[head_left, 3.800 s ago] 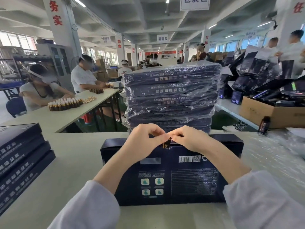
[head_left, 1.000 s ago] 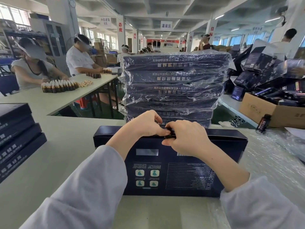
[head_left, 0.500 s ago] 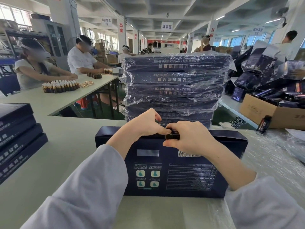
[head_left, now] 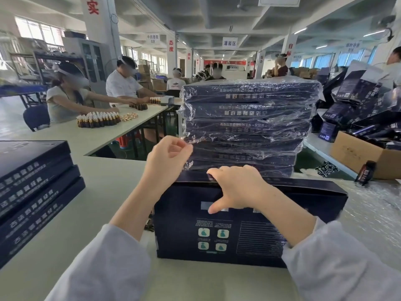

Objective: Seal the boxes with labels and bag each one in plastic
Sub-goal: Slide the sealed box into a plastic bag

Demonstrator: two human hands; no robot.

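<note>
- The box [head_left: 249, 235] lies flat on the desk [head_left: 97, 213], near and in the middle, with its printed back facing up and four small teal icons towards its near left corner
- The right hand [head_left: 236, 187] grips the far edge of the box: its fingers curl over the top of that edge and the thumb is spread down onto the printed face
- A small dark label [head_left: 210, 177] shows on that far edge, right at the tips of the right fingers
- The left hand [head_left: 167, 157] is lifted off the box, just left of it, with fingers loosely curled and thumb and forefinger drawn close; their tips reach the loose film, and I cannot tell whether they pinch it or only touch it
- Just beyond the box stands a tall stack [head_left: 249, 127] of the same dark boxes, each wrapped in crinkled clear film
- A pile [head_left: 32, 181] of bare boxes sits at the left edge of the desk
- Bubbled plastic sheet [head_left: 373, 213] covers the desk to the right of the box
- Far right, a brown carton [head_left: 358, 157] holds dark packs, with a small dark bottle [head_left: 366, 173] standing in front of it
- At a far-left desk, seated people work over rows of brown vials [head_left: 97, 119]
</note>
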